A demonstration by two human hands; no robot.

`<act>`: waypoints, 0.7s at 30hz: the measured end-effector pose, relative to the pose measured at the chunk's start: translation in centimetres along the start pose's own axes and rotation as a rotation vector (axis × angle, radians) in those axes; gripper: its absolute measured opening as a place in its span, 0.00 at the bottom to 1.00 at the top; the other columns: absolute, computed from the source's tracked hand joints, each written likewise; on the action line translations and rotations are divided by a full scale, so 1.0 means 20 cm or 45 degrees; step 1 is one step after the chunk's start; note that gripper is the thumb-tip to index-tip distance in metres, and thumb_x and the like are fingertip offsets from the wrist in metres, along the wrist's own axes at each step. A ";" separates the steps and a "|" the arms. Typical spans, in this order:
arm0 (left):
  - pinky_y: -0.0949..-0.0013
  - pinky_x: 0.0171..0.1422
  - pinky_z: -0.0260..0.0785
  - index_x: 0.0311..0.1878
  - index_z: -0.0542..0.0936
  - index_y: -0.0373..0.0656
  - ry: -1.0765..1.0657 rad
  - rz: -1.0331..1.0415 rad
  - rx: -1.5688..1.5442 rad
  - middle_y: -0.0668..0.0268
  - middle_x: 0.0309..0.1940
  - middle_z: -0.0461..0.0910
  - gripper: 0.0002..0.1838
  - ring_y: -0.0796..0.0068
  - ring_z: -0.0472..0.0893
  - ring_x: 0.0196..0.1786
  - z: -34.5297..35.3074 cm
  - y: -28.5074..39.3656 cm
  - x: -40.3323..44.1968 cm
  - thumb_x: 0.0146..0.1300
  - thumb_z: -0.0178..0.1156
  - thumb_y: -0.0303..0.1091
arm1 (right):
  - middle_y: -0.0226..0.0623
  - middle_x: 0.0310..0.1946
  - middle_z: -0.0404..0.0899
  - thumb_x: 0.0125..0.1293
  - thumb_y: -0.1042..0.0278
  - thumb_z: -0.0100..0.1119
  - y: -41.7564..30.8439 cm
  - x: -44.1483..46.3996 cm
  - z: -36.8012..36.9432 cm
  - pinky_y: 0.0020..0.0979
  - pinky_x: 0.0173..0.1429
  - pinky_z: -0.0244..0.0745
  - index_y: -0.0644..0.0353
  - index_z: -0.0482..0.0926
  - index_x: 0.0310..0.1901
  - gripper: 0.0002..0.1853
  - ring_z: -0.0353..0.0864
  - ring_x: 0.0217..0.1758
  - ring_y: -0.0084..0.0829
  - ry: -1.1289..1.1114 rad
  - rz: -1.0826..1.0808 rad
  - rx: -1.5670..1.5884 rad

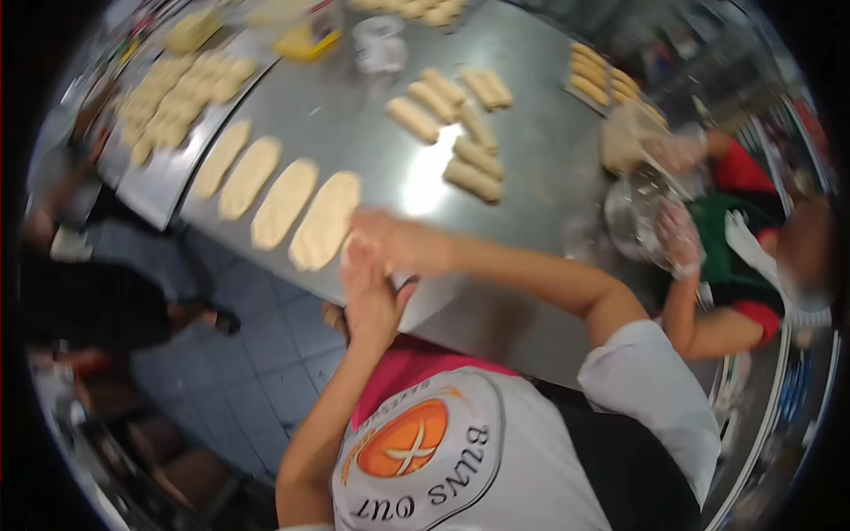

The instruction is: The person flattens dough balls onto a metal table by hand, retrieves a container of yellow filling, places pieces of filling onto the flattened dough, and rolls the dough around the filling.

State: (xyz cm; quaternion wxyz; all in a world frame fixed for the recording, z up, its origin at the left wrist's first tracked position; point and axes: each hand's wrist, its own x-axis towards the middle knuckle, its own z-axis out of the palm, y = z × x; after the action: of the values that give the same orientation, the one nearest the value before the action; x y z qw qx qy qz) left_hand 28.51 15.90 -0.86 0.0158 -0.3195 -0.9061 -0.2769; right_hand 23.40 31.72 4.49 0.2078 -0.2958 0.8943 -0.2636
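Observation:
My left hand (367, 296) is at the near table edge, its thumb apart and its blurred fingers stretched toward my right hand. My right hand (390, 241) reaches across from the right and overlaps those fingertips; motion smears its fingers, and whether anything lies between the hands is hidden. Right beside both hands lies a flattened oval of dough (328, 221), the nearest of a slanting row. Farther along that row are a second dough oval (285, 203), a third dough oval (251, 179) and a narrower dough oval (221, 159).
Rolled dough logs (460, 106) lie mid-table. Many dough pieces (173, 97) cover a tray at left. A clear container (379, 44) stands at the back. At right, a co-worker's gloved hand (680, 234) touches a metal bowl (624, 217). Another person (88, 292) stands at left.

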 end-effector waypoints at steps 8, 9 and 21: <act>0.36 0.68 0.34 0.69 0.48 0.37 -0.274 -0.084 0.264 0.47 0.70 0.41 0.45 0.48 0.41 0.73 -0.04 0.00 -0.05 0.58 0.53 0.56 | 0.40 0.70 0.47 0.53 0.34 0.50 0.20 -0.12 0.20 0.56 0.70 0.34 0.58 0.55 0.66 0.46 0.43 0.74 0.37 0.448 -0.197 -0.512; 0.34 0.67 0.34 0.70 0.47 0.37 -0.310 -0.113 0.285 0.48 0.70 0.40 0.46 0.49 0.40 0.73 -0.05 0.00 -0.06 0.58 0.53 0.57 | 0.37 0.71 0.46 0.53 0.33 0.50 0.21 -0.12 0.19 0.59 0.70 0.32 0.56 0.55 0.67 0.45 0.42 0.74 0.35 0.424 -0.180 -0.544; 0.27 0.62 0.34 0.70 0.54 0.53 -0.367 -0.074 0.274 0.45 0.70 0.38 0.45 0.45 0.41 0.72 -0.09 0.00 -0.10 0.52 0.56 0.63 | 0.30 0.72 0.43 0.60 0.35 0.42 0.35 -0.12 0.16 0.66 0.66 0.31 0.51 0.48 0.69 0.41 0.38 0.75 0.33 0.305 -0.091 -0.507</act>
State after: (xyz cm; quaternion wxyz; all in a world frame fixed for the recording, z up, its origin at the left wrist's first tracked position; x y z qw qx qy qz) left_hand 29.84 13.88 0.39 -0.0881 -0.3262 -0.9322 -0.1299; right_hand 24.02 37.01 -1.71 0.0285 -0.3290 0.9359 -0.1223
